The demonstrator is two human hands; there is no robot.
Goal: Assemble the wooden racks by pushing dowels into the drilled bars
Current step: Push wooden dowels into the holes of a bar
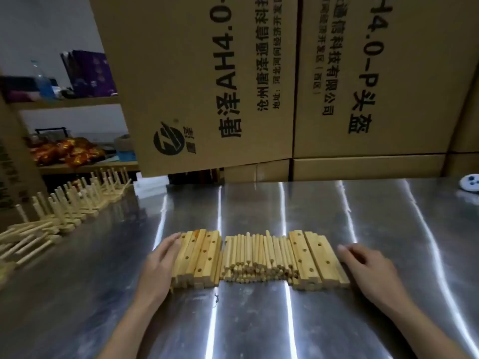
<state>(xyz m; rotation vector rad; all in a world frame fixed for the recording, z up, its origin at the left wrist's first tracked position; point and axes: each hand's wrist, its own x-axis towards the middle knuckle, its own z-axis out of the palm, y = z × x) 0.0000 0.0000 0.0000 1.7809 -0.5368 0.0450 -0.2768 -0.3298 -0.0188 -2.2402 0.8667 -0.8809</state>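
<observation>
While a long row of finished racks [75,203] was seen along the far left of the steel table [259,203], the stock in front of the person was found wholly unassembled, so the job was judged partly done, with this batch not yet begun. No dowel was seen seated in any of the near bars.

The loose parts were laid in three groups side by side at the table's near middle. A left stack of drilled bars [199,257] was counted as about four across the top, with at least one more layer beneath. A right stack of drilled bars [313,255] was counted as about three across. Between them a bundle of dowels [256,255] was packed, roughly twenty across the top and more below, too many for an exact count. The finished racks could not be counted exactly; a dozen or so was estimated.

The left hand [162,257] was held flat, fingers straight, against the outer side of the left stack. The right hand [368,265] was laid open just beside the right stack; contact could not be told. Nothing was gripped.
</observation>
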